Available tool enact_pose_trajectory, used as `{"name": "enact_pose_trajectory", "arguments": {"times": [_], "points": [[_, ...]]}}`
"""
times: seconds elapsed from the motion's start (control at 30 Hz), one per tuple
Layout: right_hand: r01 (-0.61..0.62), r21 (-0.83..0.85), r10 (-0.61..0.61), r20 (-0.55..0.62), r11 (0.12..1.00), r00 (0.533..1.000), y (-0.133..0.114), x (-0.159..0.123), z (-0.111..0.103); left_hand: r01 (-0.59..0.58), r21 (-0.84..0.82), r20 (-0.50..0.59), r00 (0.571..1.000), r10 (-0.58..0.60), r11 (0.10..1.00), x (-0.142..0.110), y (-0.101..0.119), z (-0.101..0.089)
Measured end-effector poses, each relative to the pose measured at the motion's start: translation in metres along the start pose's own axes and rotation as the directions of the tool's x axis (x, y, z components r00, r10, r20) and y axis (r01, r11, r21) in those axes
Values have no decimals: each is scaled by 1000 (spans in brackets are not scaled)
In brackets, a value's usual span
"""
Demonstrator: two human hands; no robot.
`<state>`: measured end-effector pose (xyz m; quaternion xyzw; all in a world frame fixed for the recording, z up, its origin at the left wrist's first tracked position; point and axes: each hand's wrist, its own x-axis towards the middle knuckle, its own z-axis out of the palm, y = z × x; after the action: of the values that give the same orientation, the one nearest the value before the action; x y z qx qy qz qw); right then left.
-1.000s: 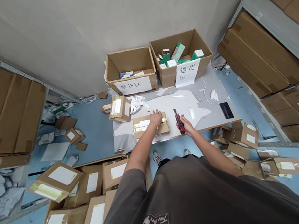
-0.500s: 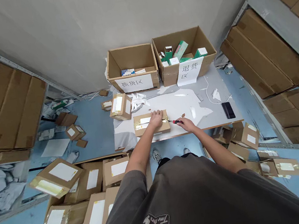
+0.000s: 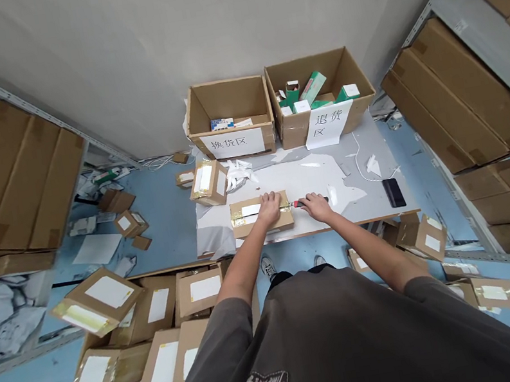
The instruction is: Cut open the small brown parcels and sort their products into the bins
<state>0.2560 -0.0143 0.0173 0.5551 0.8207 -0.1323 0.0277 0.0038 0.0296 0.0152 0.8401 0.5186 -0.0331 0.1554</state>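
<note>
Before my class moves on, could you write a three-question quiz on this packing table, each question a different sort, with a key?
1. True or false: the left hand rests on the taped carton.
2. What does the right hand hold? A) a phone; B) a red-handled cutter; C) a green packet.
3. Fill in: the sign reading 退货区 hangs to the ____ of the one reading 换货区.

Key: 1 true; 2 B; 3 right.

Left hand [image 3: 269, 208] lies palm down, fingers spread; right hand [image 3: 316, 207] is closed, both arms extended forward.
</note>
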Motion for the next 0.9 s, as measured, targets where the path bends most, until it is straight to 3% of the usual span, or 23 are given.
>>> {"name": "enact_pose_trajectory", "arguments": {"times": [0.33,0.47,0.57,0.63,0.73,0.8,0.9], "points": [[40,89,-39,-21,995,999,0,18,4,14,-47,-3,1000,-14,999,-8,-2,0],[-7,145,13,-44,989,999,16,8,0,16,-102,3,1000,-15,995,-9,-7,-5],[-61,328,95,-87,943,992,31,-5,-7,31,-172,1,1000,-31,985,-6,-11,-11],[-114,562,201,-95,819,975,32,-11,-13,15,-242,-2,1000,-16,970,-4,-14,-17],[-158,893,357,-3,421,934,15,-13,-24,-13,-299,4,1000,15,954,-3,-18,-25],[-114,983,388,49,146,920,-4,-11,-32,-2,-270,46,999,15,963,-6,-19,-29],[-11,997,420,40,-72,907,-31,-8,-40,18,-206,113,994,6,978,-17,-25,-29]]}}
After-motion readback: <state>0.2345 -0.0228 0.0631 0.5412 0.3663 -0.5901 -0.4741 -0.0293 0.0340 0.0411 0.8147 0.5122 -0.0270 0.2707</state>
